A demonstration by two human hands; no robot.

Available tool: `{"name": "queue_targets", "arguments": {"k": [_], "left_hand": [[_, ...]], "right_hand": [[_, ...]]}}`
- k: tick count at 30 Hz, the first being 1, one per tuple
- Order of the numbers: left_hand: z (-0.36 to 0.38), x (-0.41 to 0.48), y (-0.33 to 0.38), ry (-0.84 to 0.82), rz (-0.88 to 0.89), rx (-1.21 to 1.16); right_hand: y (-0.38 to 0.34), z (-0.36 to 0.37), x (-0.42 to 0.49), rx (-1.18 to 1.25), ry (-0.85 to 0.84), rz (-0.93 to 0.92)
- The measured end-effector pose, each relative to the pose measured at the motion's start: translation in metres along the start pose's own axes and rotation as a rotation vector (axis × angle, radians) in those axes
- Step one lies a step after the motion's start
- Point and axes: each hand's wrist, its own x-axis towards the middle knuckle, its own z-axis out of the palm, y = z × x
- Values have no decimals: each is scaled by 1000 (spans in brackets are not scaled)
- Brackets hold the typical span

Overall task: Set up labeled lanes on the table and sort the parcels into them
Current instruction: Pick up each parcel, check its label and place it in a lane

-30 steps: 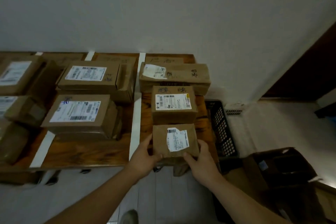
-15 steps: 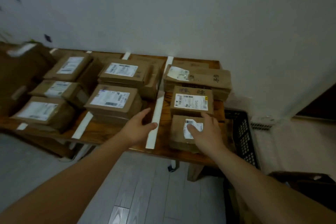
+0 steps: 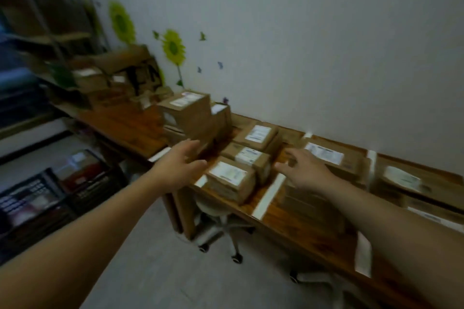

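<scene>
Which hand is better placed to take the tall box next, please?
Left, probably: the left hand is open just before the tall box, while the right hand, also open, hovers farther right over other boxes.

Wooden table [image 3: 296, 218], cardboard parcels [image 3: 229, 179], white tape strips [image 3: 268, 195]

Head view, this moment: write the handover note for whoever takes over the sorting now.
Left hand: open, holding nothing, in the air by the table's front edge.
Right hand: open, empty, over the table.
White tape strips mark lanes; parcels with shipping stickers lie between them, some stacked.
Done: lanes taped, many parcels placed.
Left: probably the blurred pile of boxes at the far end. Lane labels can't be read here.
</scene>
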Motion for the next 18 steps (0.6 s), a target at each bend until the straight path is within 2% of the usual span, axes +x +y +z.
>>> {"name": "queue_targets", "arguments": {"k": [8,18], "left_hand": [[-163,9,-109,160,-140,110],[-258,139,-198,285,-192,63]], "right_hand": [[-175,56,75,-75,7,-186],[-308,97,236,-128,26,-428]]}}
